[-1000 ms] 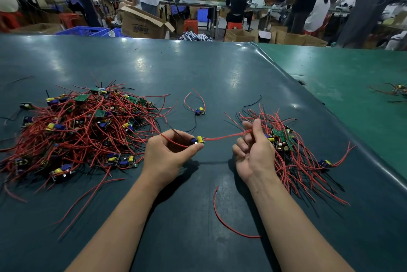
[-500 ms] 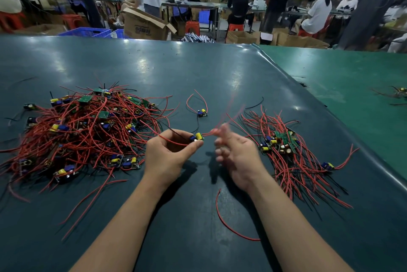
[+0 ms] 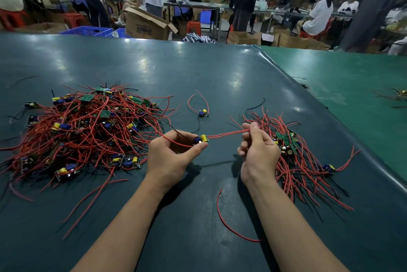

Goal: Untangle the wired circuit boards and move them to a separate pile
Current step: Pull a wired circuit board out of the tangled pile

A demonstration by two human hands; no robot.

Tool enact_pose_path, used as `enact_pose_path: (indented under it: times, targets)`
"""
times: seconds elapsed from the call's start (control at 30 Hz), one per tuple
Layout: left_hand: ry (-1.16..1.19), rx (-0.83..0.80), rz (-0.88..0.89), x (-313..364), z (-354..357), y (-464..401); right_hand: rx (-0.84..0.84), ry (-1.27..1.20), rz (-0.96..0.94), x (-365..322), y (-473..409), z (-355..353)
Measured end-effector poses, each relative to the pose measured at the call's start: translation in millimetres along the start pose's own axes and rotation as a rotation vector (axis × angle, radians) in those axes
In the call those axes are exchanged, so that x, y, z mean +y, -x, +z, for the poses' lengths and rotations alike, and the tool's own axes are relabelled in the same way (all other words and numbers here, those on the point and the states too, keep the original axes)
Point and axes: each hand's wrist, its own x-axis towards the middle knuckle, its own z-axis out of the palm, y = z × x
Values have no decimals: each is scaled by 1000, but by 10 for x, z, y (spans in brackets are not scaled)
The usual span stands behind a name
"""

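Now that the right hand (image 3: 258, 153) has re-pinched the red wires (image 3: 224, 134), left hand (image 3: 174, 155) pinching the board (image 3: 201, 139), they're taut again beside the sorted pile (image 3: 295, 161).

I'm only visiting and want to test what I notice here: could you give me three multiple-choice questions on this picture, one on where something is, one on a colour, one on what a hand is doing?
1. Where is the bigger tangled pile?
A. on the person's left
B. on the person's right
C. on the cardboard box

2. What colour are most of the wires?
A. white
B. red
C. yellow

3. What is the left hand doing?
A. lying flat on the table
B. pointing at the box
C. pinching a small circuit board

Answers:
1 A, it lies left of both arms; the smaller pile is on the right.
2 B, red strands fill both piles.
3 C, thumb and fingers close on the board, while the right hand holds its red wire.
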Motion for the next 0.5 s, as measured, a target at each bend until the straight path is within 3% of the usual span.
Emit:
enact_pose_path:
  times: [0.13, 0.2, 0.3, 0.4, 0.5]
  targets:
    - [-16, 230, 65, -11, -23, -54, 110, -8, -57, -5, -83, -59]
    - [-72, 395, 180, -17, -54, -83, 60, 129, -96, 13, -49, -64]
    - [-255, 472, 456, -48, -101, -83, -166, 405, -242, 84, 115, -1]
    - [-485, 467, 670, -86, -109, -74, -569, 512, -237, 154, 288, 52]
    - [-555, 316, 778, -103, -79, -93, -816, 584, -287, 221, 398, 77]
